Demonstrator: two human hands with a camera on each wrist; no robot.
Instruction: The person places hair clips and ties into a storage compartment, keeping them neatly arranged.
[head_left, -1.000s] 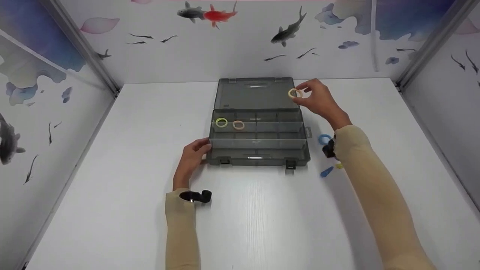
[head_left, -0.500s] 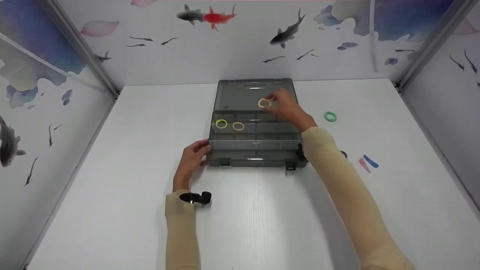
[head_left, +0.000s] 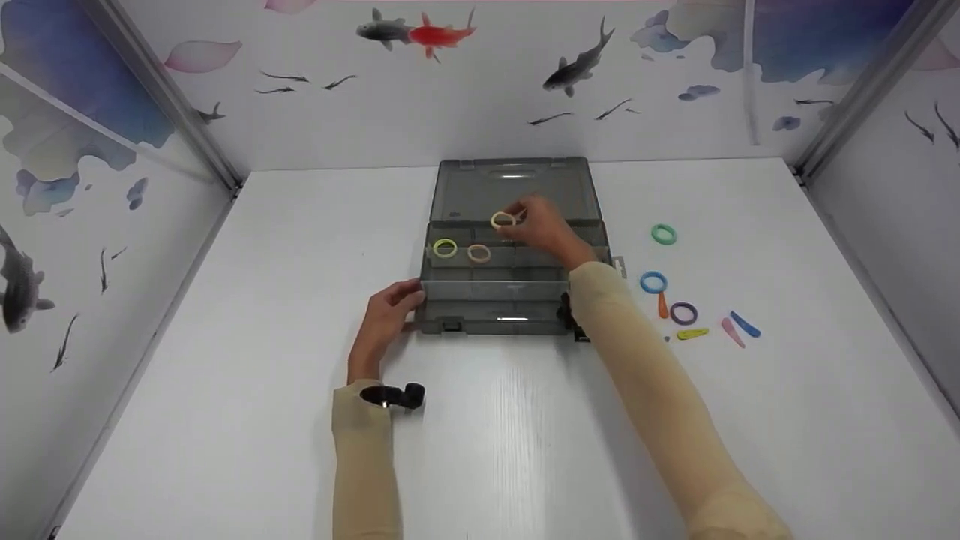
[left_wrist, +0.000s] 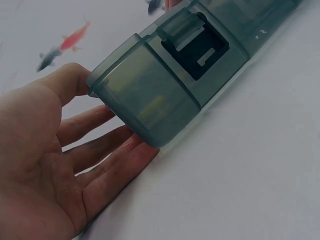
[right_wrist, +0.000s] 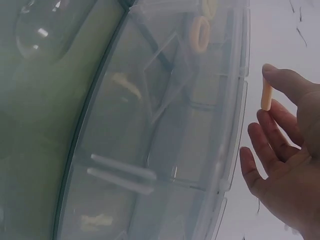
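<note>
A grey see-through compartment box point(head_left: 465, 305) lies with its lid point(head_left: 465, 187) folded back. My left hand point(head_left: 384, 315) holds its left front corner; in the left wrist view the thumb is at the rim and the fingers are against the lower side. Over the back row, my right hand point(head_left: 544, 229) pinches a pale yellow hair tie point(head_left: 494, 221) between thumb and index finger, seen edge-on in the right wrist view. A yellow-green hair tie point(head_left: 445, 256) and a peach hair tie point(head_left: 478, 261) stand to the left, in the back part of the box.
Right of the box lie green point(head_left: 664, 243), blue point(head_left: 643, 288) and purple point(head_left: 684, 323) hair ties. Near them are orange point(head_left: 662, 306), yellow point(head_left: 692, 334), pink point(head_left: 733, 332) and blue point(head_left: 745, 324) hair clips. Printed panels enclose the white table point(head_left: 480, 450).
My right hand has carried the pale yellow hair tie leftward and lower, from the lid's right edge to above the back row. The left hand stays at the box corner.
</note>
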